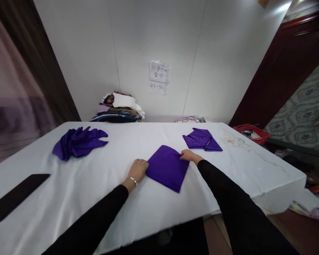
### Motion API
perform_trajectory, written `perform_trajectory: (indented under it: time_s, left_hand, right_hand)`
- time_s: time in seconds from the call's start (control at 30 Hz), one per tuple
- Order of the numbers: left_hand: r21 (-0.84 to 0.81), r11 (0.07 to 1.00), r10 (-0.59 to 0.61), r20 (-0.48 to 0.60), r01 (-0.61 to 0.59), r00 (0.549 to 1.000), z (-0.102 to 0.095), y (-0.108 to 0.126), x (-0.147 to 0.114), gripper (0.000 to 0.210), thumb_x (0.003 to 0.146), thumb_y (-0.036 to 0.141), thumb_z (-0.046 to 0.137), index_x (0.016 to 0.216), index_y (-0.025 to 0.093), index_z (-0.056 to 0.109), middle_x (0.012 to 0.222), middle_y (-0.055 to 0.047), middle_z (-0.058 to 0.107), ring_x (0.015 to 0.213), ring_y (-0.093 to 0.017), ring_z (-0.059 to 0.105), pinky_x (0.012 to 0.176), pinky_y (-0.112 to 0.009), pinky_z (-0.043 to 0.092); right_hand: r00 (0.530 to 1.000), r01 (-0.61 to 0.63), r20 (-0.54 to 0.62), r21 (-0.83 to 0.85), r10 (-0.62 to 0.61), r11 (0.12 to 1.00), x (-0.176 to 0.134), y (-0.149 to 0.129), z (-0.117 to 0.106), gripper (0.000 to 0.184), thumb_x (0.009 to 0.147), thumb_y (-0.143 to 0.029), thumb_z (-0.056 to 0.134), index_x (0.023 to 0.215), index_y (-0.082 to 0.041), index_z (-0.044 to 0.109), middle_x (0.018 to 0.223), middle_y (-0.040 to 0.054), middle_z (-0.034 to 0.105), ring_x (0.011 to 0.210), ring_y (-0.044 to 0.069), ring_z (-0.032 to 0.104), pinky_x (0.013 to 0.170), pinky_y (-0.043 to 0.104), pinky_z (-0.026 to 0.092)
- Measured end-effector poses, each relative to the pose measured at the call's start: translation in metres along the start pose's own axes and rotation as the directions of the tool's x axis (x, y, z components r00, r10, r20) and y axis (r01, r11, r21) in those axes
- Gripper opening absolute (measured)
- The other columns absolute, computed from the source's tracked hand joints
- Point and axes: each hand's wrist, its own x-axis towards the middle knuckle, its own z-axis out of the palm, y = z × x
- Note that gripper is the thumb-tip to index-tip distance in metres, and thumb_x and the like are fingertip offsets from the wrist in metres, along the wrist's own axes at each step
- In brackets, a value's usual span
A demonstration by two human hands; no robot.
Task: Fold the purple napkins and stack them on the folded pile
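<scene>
A purple cloth napkin (167, 168), folded into a square, lies turned like a diamond on the white tablecloth in front of me. My left hand (138, 170), with a silver bracelet at its wrist, grips the napkin's left corner with fingers closed. On the opposite side, my right hand (189, 156) pinches the right edge near the corner, where the cloth puckers slightly. Beyond my right hand rests another purple napkin (202, 139), folded into a pointed shape. A crumpled heap of purple cloth (78, 142) sits at the far left.
A flat black slab (18, 194) lies at the table's left. Folded clothes (119, 108) are stacked behind the back edge, before a wall with a handwritten paper sign (159, 72). Loose pale strings (235, 140) lie at right, near a red basket (252, 133) beyond the table.
</scene>
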Motion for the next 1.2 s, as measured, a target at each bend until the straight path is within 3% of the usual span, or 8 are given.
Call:
perform_trajectory:
  time_s: [0.2,0.3,0.4,0.5,0.63,0.83,0.97,1.2]
  left_hand:
    - [-0.053,0.989,-0.14,0.015,0.141,0.99,-0.009,-0.044,0.011,0.029,0.077,0.003,0.044,0.089,0.018,0.065,0.1,-0.006,0.069,0.103,-0.022,0.057,0.092,-0.035,0.036]
    - [-0.096,0.985,-0.141,-0.001,0.14,0.99,-0.007,-0.024,-0.001,0.034,0.079,0.003,0.043,0.102,0.019,0.063,0.116,-0.003,0.065,0.112,-0.018,0.052,0.098,-0.032,0.032]
    - [-0.195,0.981,-0.007,0.016,0.01,1.0,-0.004,0.018,-0.027,0.026,0.086,0.022,0.048,0.11,0.022,0.06,0.123,-0.002,0.062,0.116,-0.017,0.051,0.103,-0.032,0.03]
    - [-0.308,0.939,0.176,0.048,-0.153,0.983,0.003,0.064,-0.055,0.05,0.081,0.047,0.057,0.125,0.023,0.052,0.132,-0.007,0.055,0.121,-0.026,0.047,0.108,-0.046,0.023]
    - [-0.321,0.931,0.201,0.056,-0.173,0.978,0.011,0.096,-0.07,0.067,0.076,0.048,0.062,0.134,0.023,0.043,0.14,-0.011,0.046,0.124,-0.03,0.044,0.107,-0.052,0.024]
    - [-0.304,0.931,0.214,0.009,-0.201,0.977,0.007,0.104,-0.079,0.055,0.078,0.028,0.055,0.132,0.021,0.045,0.133,-0.011,0.053,0.119,-0.029,0.048,0.105,-0.046,0.029]
    - [-0.349,0.915,0.217,0.0,-0.203,0.976,0.006,0.115,-0.093,0.063,0.074,0.037,0.059,0.134,0.025,0.043,0.134,-0.01,0.052,0.117,-0.03,0.049,0.103,-0.046,0.031]
    - [-0.352,0.925,0.184,0.074,-0.147,0.98,0.011,0.121,-0.091,0.038,0.076,0.016,0.05,0.112,0.022,0.059,0.111,-0.01,0.065,0.107,-0.027,0.054,0.092,-0.043,0.042]
  right_hand:
    - [0.991,0.007,0.126,0.344,-0.054,0.939,-0.07,-0.005,0.03,0.03,0.071,-0.02,0.058,0.101,-0.014,0.06,0.081,0.003,0.067,0.066,0.013,0.058,0.054,0.022,0.043]
    - [0.983,-0.083,0.177,0.653,-0.045,0.753,-0.098,-0.006,0.045,0.048,0.069,-0.019,0.059,0.116,-0.018,0.053,0.079,0.0011,0.066,0.061,0.013,0.058,0.049,0.022,0.043]
    - [0.984,-0.169,0.171,0.828,0.045,0.535,-0.116,-0.006,0.053,0.075,0.067,-0.02,0.063,0.136,-0.022,0.034,0.074,-0.0013,0.063,0.054,0.013,0.055,0.043,0.022,0.042]
    - [0.981,-0.186,0.138,0.875,0.137,0.448,-0.129,-0.007,0.058,0.092,0.067,-0.023,0.067,0.145,-0.022,0.018,0.076,0.0002,0.063,0.054,0.014,0.057,0.042,0.024,0.045]
    - [0.985,-0.149,0.101,0.911,0.142,0.385,-0.148,-0.016,0.067,0.099,0.065,-0.029,0.071,0.146,-0.03,0.015,0.078,0.001,0.064,0.056,0.017,0.059,0.04,0.026,0.045]
    - [0.989,-0.131,0.1,0.93,0.108,0.343,-0.181,-0.032,0.089,0.101,0.059,-0.033,0.074,0.143,-0.039,0.018,0.075,-0.002,0.063,0.055,0.02,0.058,0.043,0.032,0.05]
    - [0.989,-0.121,0.087,0.936,0.118,0.33,-0.196,-0.04,0.099,0.103,0.06,-0.037,0.073,0.144,-0.041,0.013,0.076,-0.0025,0.062,0.057,0.023,0.06,0.05,0.038,0.054]
    - [0.99,-0.137,0.127,0.939,0.052,0.315,-0.213,-0.053,0.102,0.109,0.065,-0.034,0.073,0.147,-0.033,0.002,0.076,-0.0011,0.063,0.062,0.022,0.065,0.056,0.037,0.055]
